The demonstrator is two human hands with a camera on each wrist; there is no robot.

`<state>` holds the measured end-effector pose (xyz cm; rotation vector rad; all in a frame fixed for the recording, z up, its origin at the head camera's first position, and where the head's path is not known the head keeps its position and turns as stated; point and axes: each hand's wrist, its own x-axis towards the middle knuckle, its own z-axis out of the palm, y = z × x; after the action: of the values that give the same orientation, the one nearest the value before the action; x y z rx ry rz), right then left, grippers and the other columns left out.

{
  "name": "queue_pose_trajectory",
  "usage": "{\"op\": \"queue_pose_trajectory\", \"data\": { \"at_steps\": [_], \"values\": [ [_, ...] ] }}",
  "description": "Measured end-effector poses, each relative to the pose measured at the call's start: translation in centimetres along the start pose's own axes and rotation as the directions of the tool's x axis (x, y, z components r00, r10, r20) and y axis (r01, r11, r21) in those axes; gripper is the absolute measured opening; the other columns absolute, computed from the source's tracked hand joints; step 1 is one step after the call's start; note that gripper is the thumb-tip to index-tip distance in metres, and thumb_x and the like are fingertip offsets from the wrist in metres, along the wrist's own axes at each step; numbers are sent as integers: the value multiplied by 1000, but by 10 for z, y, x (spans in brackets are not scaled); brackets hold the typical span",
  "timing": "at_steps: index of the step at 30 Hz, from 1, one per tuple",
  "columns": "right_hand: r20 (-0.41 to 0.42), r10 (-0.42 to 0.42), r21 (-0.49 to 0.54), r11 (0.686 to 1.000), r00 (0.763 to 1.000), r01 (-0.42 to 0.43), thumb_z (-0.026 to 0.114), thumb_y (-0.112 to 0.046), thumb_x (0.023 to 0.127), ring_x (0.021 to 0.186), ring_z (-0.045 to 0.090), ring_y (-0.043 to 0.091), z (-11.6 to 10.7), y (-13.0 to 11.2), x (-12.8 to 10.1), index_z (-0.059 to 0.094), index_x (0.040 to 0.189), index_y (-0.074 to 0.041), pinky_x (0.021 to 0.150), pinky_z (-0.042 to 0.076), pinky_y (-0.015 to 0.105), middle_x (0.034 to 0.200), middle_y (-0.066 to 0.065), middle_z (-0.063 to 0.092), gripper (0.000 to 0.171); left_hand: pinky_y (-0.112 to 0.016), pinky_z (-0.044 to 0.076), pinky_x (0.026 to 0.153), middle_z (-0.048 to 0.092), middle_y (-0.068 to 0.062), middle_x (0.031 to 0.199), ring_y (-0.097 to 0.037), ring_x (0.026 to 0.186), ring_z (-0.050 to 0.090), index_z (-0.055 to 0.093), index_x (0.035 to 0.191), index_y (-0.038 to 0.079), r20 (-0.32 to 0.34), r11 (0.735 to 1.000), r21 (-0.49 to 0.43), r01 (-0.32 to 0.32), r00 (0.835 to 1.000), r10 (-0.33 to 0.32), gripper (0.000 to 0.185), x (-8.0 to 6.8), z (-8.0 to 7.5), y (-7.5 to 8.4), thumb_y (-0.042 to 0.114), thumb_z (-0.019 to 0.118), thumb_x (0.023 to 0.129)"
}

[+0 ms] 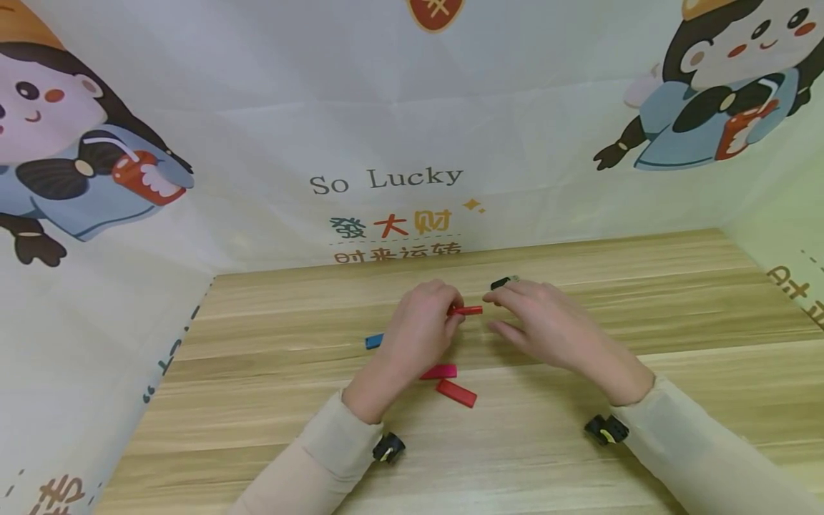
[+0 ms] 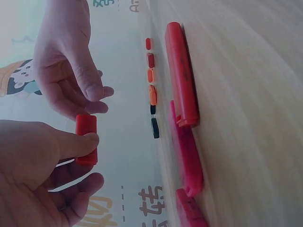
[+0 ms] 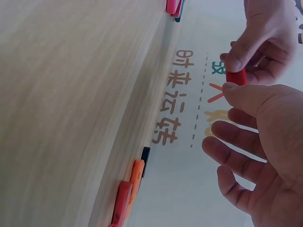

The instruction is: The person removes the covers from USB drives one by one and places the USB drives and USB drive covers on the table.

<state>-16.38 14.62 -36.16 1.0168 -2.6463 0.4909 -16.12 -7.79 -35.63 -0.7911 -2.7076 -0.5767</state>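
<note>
My left hand [image 1: 450, 316] pinches a small red block [image 1: 467, 310] by one end and holds it just above the wooden table [image 1: 644, 300]. In the left wrist view its thumb [image 2: 83, 142] lies across the red block [image 2: 86, 139]. My right hand [image 1: 508, 311] hovers close on the right, fingers relaxed and spread. In the right wrist view the right thumb tip [image 3: 232, 87] meets the free end of the red block [image 3: 236, 76], while the left hand [image 3: 258, 42] grips it from above.
Two red bars [image 1: 440, 371] [image 1: 456, 393] lie near my left wrist, a blue piece [image 1: 374, 341] to its left, a black piece [image 1: 504, 282] beyond my right fingers. More small red, orange and black pieces [image 2: 151, 90] lie in a row. Printed cloth walls [image 1: 386, 179] enclose the table.
</note>
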Motion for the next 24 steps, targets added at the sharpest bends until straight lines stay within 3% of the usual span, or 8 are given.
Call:
{"op": "queue_pose_trajectory", "data": {
  "at_steps": [10, 24],
  "values": [
    [-90, -69, -2, 998, 994, 69, 82, -17, 96, 98, 73, 31, 5, 0, 10, 73, 120, -2, 88, 59, 50, 111, 12, 75, 30, -39, 55, 79, 70, -2, 93, -22, 88, 65, 76, 98, 8, -109, 999, 18, -47, 993, 49, 9, 1, 1, 0, 11, 83, 94],
    [-195, -135, 3, 990, 971, 138, 86, -14, 91, 84, 72, 25, 13, -1, 14, 76, 110, -2, 77, 60, 44, 97, 8, 75, 25, -38, 55, 77, 68, -2, 93, -21, 85, 64, 76, 97, 8, -158, 998, -11, -59, 986, 57, 8, 1, 5, -1, 10, 83, 94]
  ]
}}
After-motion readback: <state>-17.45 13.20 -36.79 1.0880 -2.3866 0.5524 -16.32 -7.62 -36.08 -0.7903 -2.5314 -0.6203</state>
